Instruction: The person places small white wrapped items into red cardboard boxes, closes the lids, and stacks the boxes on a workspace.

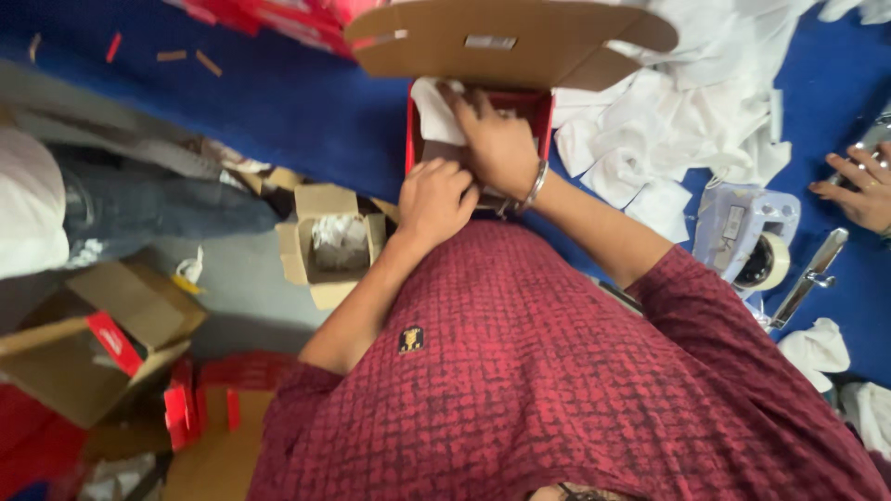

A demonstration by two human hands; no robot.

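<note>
Nearest the camera I see the maroon shirt (557,390) of the person wearing the rig; it fills the lower half of the view.

Working from the left: on the floor beside the desk (278,102) lie flattened cardboard cartons (93,343) with red panels, and closer to the desk a small open carton (334,243) stuffed with white paper.

At the near edge of the blue-covered desk stands the red box (483,121), its brown cardboard lid (506,42) hinged up and away. Both hands are inside the box opening, close together and touching. The left hand (434,199) is curled into a loose fist at the near wall; whether it grips anything I cannot tell. The right hand (497,139), with a metal bangle (534,186) at the wrist, presses flat on white wrapping paper (434,111) that spills over the left rim.

Handling, as I judge it: the paper is light, soft and easily creased or torn; take it at a free corner. The box is thin board, light, moderately stiff; grip it by opposite side walls, not the lid.

Right of the box lies a heap of white paper (687,111), then a tape roll (766,263), a chrome handle (809,278), and another person's hand (858,190) at the right edge.
</note>
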